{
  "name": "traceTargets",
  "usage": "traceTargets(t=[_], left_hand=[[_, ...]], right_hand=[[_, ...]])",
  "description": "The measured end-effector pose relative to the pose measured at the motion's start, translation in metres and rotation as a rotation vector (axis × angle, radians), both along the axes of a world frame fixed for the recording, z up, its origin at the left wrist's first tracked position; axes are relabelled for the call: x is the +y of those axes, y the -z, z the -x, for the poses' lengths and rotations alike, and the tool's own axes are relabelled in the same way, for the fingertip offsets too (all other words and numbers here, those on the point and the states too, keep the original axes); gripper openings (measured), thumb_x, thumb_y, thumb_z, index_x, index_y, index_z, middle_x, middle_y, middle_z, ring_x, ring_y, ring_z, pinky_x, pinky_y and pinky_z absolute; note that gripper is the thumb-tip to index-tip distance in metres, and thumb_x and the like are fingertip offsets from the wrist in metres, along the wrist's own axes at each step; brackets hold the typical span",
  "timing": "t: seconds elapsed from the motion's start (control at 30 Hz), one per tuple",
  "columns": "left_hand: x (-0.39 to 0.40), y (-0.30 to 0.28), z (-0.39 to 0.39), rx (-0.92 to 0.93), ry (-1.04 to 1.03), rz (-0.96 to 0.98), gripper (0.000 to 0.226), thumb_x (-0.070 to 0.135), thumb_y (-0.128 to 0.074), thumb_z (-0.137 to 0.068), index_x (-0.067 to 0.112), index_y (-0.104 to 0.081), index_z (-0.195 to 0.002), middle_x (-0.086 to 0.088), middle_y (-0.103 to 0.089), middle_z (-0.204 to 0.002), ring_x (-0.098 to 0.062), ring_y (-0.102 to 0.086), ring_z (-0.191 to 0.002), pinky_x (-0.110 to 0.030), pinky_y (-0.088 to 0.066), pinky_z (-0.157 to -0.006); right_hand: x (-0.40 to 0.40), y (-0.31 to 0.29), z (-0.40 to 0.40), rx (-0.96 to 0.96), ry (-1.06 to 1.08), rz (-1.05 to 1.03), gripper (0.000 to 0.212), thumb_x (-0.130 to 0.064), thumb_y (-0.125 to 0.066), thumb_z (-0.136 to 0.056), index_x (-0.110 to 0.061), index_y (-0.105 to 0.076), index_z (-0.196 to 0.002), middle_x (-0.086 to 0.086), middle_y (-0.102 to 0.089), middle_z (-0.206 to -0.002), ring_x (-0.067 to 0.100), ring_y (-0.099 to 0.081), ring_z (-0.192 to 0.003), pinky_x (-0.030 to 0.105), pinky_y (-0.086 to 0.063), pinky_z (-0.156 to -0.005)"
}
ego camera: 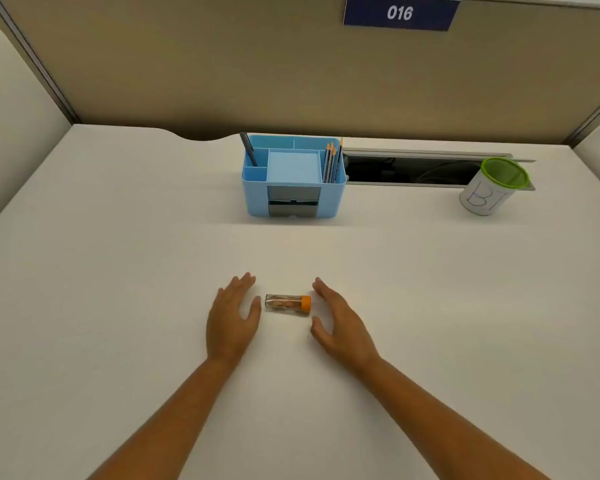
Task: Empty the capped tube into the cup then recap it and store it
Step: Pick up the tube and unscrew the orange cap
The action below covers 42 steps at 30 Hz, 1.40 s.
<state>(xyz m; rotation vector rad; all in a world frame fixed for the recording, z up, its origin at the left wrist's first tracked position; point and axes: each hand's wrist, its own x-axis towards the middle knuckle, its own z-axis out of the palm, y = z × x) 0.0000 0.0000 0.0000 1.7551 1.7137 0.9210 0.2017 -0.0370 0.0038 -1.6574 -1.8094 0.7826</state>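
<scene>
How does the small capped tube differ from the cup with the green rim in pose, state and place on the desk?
The tube lies on its side; the cup stands upright. The tube is shut with an orange cap; the cup is open at the top. The tube lies near, between the left hand and right hand; the cup stands far right. Both rest on the desk, untouched.

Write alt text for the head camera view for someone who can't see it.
Two open hands, left hand and right hand, flank a capped tube lying on a white desk. Behind stand a blue organizer and a green-rimmed cup.
</scene>
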Motion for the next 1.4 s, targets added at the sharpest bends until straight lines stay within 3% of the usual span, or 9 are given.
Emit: traceTargets(t=[0.1,0.2,0.43,0.57,0.73,0.83,0.97,1.07,1.4], left_hand=[[-0.008,0.003,-0.011,0.243,0.245,-0.168,0.054,0.028,-0.057,-0.083,0.017,-0.04,-0.134,-0.002,-0.036,-0.146,-0.019,-0.024,-0.138,-0.033,-0.021,-0.113],[-0.011,0.006,-0.018,0.437,0.445,-0.285,0.06,0.039,-0.049,-0.085,0.016,-0.034,-0.137,-0.005,-0.038,-0.146,-0.019,-0.023,-0.138,-0.033,-0.014,-0.114],[-0.012,0.003,-0.02,0.473,0.382,-0.23,0.055,0.04,-0.044,-0.084,0.008,-0.045,-0.129,-0.009,-0.057,-0.13,-0.024,-0.05,-0.123,-0.036,-0.029,-0.109],[-0.015,0.002,-0.019,0.418,0.334,-0.22,0.051,0.041,-0.048,-0.083,0.008,-0.052,-0.122,-0.01,-0.062,-0.121,-0.027,-0.055,-0.117,-0.042,-0.039,-0.101],[-0.02,0.002,-0.022,0.328,0.229,-0.278,0.035,0.021,-0.067,-0.076,0.007,-0.06,-0.107,-0.011,-0.068,-0.105,-0.03,-0.06,-0.108,-0.045,-0.033,-0.103],[-0.024,-0.006,-0.028,0.223,0.168,-0.278,0.027,0.021,-0.06,-0.081,0.008,-0.061,-0.104,-0.009,-0.069,-0.098,-0.026,-0.062,-0.098,-0.044,-0.038,-0.102],[-0.025,-0.02,-0.038,0.007,0.152,-0.173,0.026,0.016,-0.055,-0.086,0.012,-0.056,-0.111,-0.006,-0.064,-0.103,-0.018,-0.056,-0.093,-0.022,-0.044,-0.081],[-0.024,-0.029,-0.047,-0.079,0.134,-0.126,0.022,0.016,-0.047,-0.09,0.014,-0.053,-0.111,-0.004,-0.062,-0.105,-0.013,-0.053,-0.093,-0.015,-0.041,-0.077],[-0.02,-0.044,-0.062,-0.083,0.176,-0.097,0.008,0.021,-0.04,-0.093,0.024,-0.047,-0.094,0.011,-0.055,-0.079,-0.007,-0.055,-0.068,-0.015,-0.043,-0.055]], right_hand=[[0.0,0.0,0.011,-0.024,-0.041,0.006,0.068,-0.032,-0.055,-0.082,-0.032,-0.022,-0.141,-0.01,-0.042,-0.141,0.001,-0.043,-0.124,0.011,-0.032,-0.099],[0.0,0.003,0.015,-0.089,-0.072,-0.026,0.065,-0.034,-0.056,-0.084,-0.027,-0.025,-0.141,-0.006,-0.043,-0.141,0.005,-0.046,-0.123,0.011,-0.034,-0.096],[0.003,0.0,0.018,0.005,-0.021,-0.125,0.035,-0.019,-0.058,-0.087,-0.015,-0.053,-0.122,0.003,-0.061,-0.118,0.007,-0.055,-0.103,0.021,-0.046,-0.093],[0.0,-0.005,0.031,0.155,0.072,-0.072,0.031,-0.016,-0.063,-0.083,-0.019,-0.059,-0.114,-0.006,-0.062,-0.109,-0.002,-0.054,-0.097,0.006,-0.041,-0.088],[-0.006,-0.018,0.047,0.382,0.152,0.034,0.03,-0.015,-0.065,-0.082,-0.032,-0.059,-0.105,-0.025,-0.057,-0.1,-0.007,-0.057,-0.094,0.002,-0.043,-0.081],[-0.004,-0.031,0.051,0.48,0.181,0.061,0.03,-0.014,-0.065,-0.082,-0.031,-0.059,-0.105,-0.019,-0.059,-0.1,-0.008,-0.058,-0.093,0.001,-0.045,-0.075],[0.0,-0.043,0.052,0.539,0.215,0.047,0.029,-0.017,-0.064,-0.083,-0.023,-0.061,-0.111,-0.009,-0.063,-0.105,-0.003,-0.059,-0.094,0.002,-0.046,-0.074],[0.004,-0.05,0.053,0.562,0.251,0.04,0.03,-0.018,-0.064,-0.083,-0.023,-0.061,-0.113,-0.007,-0.064,-0.107,0.001,-0.059,-0.096,0.002,-0.047,-0.075],[0.008,-0.066,0.043,0.528,0.33,-0.005,0.027,-0.025,-0.065,-0.082,-0.022,-0.066,-0.109,-0.011,-0.064,-0.098,-0.003,-0.06,-0.086,0.0,-0.045,-0.07]])
